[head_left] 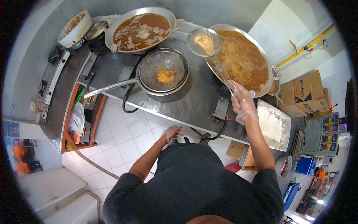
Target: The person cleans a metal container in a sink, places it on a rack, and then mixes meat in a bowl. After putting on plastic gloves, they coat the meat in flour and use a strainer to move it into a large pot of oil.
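My right hand (242, 100), in a clear plastic glove, is closed around the handle of a round mesh strainer (192, 43). Golden fried bits (206, 43) lie in the strainer, which is held over the left rim of a big pan of bubbling brown oil (242, 59). My left hand (172, 133), also gloved, hangs near my waist by the counter's front edge, fingers loosely apart and holding nothing. On the counter between the two pans, a larger long-handled strainer (152, 63) rests on a metal bowl (164, 92), with a small heap of orange fried bits (165, 75) inside.
A second pan of foamy brown oil (141, 33) stands at the back left, near a white tub (76, 28). To the right are a tray of white powder (274, 125) and cardboard boxes (304, 93). Black hoses (128, 100) loop over the counter's front edge.
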`<state>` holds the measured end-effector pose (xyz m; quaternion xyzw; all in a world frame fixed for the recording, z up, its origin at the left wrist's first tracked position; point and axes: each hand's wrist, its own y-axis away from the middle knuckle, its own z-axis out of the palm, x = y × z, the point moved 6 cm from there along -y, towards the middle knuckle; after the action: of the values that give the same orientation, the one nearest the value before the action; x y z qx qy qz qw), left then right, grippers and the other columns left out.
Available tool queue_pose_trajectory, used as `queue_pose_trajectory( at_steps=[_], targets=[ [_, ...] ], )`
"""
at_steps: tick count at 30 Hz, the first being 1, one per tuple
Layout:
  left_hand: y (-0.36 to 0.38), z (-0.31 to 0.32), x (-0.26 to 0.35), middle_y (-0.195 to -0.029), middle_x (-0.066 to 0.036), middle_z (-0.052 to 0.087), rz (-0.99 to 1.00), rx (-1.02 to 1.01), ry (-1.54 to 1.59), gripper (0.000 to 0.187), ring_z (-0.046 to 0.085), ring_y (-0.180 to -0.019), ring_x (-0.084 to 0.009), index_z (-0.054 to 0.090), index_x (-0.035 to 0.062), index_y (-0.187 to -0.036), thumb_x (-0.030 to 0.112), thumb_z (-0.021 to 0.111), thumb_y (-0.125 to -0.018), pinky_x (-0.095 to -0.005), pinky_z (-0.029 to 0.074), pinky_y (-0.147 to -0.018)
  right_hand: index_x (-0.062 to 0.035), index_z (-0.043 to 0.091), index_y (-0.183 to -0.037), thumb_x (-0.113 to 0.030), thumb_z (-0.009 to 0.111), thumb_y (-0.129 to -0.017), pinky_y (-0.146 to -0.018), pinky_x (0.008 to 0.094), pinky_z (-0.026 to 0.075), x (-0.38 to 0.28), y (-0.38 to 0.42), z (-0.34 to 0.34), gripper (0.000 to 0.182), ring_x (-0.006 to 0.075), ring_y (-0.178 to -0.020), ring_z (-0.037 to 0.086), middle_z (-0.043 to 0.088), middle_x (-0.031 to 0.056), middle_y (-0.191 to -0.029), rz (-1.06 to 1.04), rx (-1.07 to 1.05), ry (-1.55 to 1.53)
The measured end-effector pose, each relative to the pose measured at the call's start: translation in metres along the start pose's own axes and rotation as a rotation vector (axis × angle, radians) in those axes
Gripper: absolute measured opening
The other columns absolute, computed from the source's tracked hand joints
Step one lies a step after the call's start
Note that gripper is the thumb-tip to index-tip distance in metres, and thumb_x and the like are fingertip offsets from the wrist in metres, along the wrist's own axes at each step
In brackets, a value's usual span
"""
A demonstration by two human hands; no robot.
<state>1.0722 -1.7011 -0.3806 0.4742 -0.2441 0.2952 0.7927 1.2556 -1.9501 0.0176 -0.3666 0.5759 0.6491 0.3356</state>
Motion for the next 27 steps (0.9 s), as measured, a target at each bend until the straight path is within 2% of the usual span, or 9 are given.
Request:
queue_pose_trajectory(
  at_steps=[2, 4, 7, 10, 12, 13, 16, 22, 27],
  targets=[
    [-0.036, 0.022, -0.014, -0.134, -0.012, 0.065, -0.020, -0.186, -0.062, 0.057, 0.064, -0.120, -0.0274, 0.046, 0.0098, -0.149, 0.047, 0.048, -0.106, -0.0452, 0.051, -0.099, -0.0136, 0.055, -0.146, -0.022, 0.053, -0.106, -0.044, 0.0256, 0.034, 0.023, 0.003, 0.024, 0.041, 0.0061, -0.049, 0.038, 0.045, -0.0056, -0.066, -0.182, -0.206, 0.068],
    [-0.056, 0.059, -0.004, -0.136, -0.011, 0.063, -0.076, -0.219, -0.133, 0.054, 0.064, -0.117, -0.0215, 0.053, 0.0071, -0.140, 0.047, 0.054, -0.105, -0.0374, 0.053, -0.084, -0.0133, 0.055, -0.147, -0.027, 0.050, -0.108, -0.049, 0.0255, 0.041, 0.049, -0.016, 0.048, 0.041, 0.0103, -0.054, 0.052, 0.050, 0.0013, -0.066, -0.579, -0.162, 0.549],
    [-0.138, 0.098, -0.033, -0.142, -0.009, 0.058, -0.148, -0.227, -0.221, 0.052, 0.061, -0.121, -0.0217, 0.052, 0.0084, -0.141, 0.044, 0.058, -0.103, -0.0396, 0.052, -0.094, -0.0205, 0.050, -0.151, -0.017, 0.050, -0.105, -0.069, 0.0410, 0.056, 0.086, -0.032, 0.091, 0.047, 0.0312, -0.076, 0.069, 0.063, 0.0174, -0.080, -0.859, 0.054, 1.078],
    [-0.177, 0.138, -0.022, -0.138, -0.007, 0.061, -0.026, -0.256, 0.290, 0.053, 0.063, -0.120, -0.0220, 0.049, 0.0136, -0.145, 0.044, 0.059, -0.103, -0.0414, 0.052, -0.094, -0.0157, 0.052, -0.147, -0.020, 0.042, -0.107, -0.086, 0.0534, 0.055, 0.118, -0.049, 0.103, 0.042, 0.0477, -0.093, 0.067, 0.067, 0.0269, -0.107, -0.520, -0.021, 1.320],
    [-0.179, 0.143, -0.015, -0.136, -0.007, 0.062, -0.020, -0.330, 0.877, 0.054, 0.063, -0.119, -0.0222, 0.047, 0.0171, -0.147, 0.045, 0.060, -0.102, -0.0426, 0.052, -0.095, -0.0277, 0.035, -0.158, -0.030, 0.047, -0.105, -0.087, 0.0540, 0.056, 0.141, -0.052, 0.101, 0.054, 0.0473, -0.091, 0.069, 0.066, 0.0297, -0.101, -0.695, 0.086, 1.319],
    [-0.182, 0.142, -0.015, -0.135, -0.006, 0.063, -0.047, -0.353, 1.075, 0.055, 0.064, -0.118, -0.0224, 0.046, 0.0188, -0.148, 0.045, 0.060, -0.102, -0.0432, 0.052, -0.095, -0.0254, 0.034, -0.158, -0.043, 0.039, -0.106, -0.092, 0.0556, 0.053, 0.156, -0.056, 0.091, 0.056, 0.0484, -0.098, 0.068, 0.063, 0.0329, -0.112, -0.497, -0.048, 1.205],
    [-0.222, 0.126, -0.034, -0.128, -0.006, 0.065, 0.258, -0.302, 0.559, 0.058, 0.062, -0.120, -0.0215, 0.046, 0.0185, -0.148, 0.039, 0.068, -0.099, -0.0428, 0.053, -0.095, -0.0165, 0.033, -0.158, -0.071, 0.017, -0.102, -0.107, 0.0550, 0.045, 0.186, -0.056, 0.084, 0.080, 0.0497, -0.119, 0.061, 0.048, 0.0398, -0.138, -0.282, -0.211, 0.987],
    [-0.207, 0.137, -0.025, -0.131, -0.010, 0.058, 0.357, 0.120, -0.111, 0.046, 0.052, -0.131, -0.0249, 0.047, 0.0042, -0.143, 0.028, 0.056, -0.105, -0.0409, 0.046, -0.110, -0.0197, 0.033, -0.157, -0.047, 0.034, -0.106, -0.112, 0.0506, 0.042, 0.230, -0.063, 0.062, 0.059, 0.0382, -0.125, 0.057, 0.049, 0.0273, -0.143, -0.452, -0.328, 1.252],
    [-0.216, 0.137, -0.043, -0.131, -0.010, 0.059, -0.087, 0.007, 0.369, 0.040, 0.053, -0.129, -0.0220, 0.054, 0.0024, -0.134, 0.031, 0.056, -0.106, -0.0399, 0.050, -0.106, -0.0191, 0.032, -0.158, -0.035, 0.038, -0.107, -0.117, 0.0495, 0.037, 0.245, -0.040, -0.011, 0.053, 0.0284, -0.135, 0.051, 0.049, 0.0189, -0.149, -0.736, -0.385, 0.856]
  ],
)
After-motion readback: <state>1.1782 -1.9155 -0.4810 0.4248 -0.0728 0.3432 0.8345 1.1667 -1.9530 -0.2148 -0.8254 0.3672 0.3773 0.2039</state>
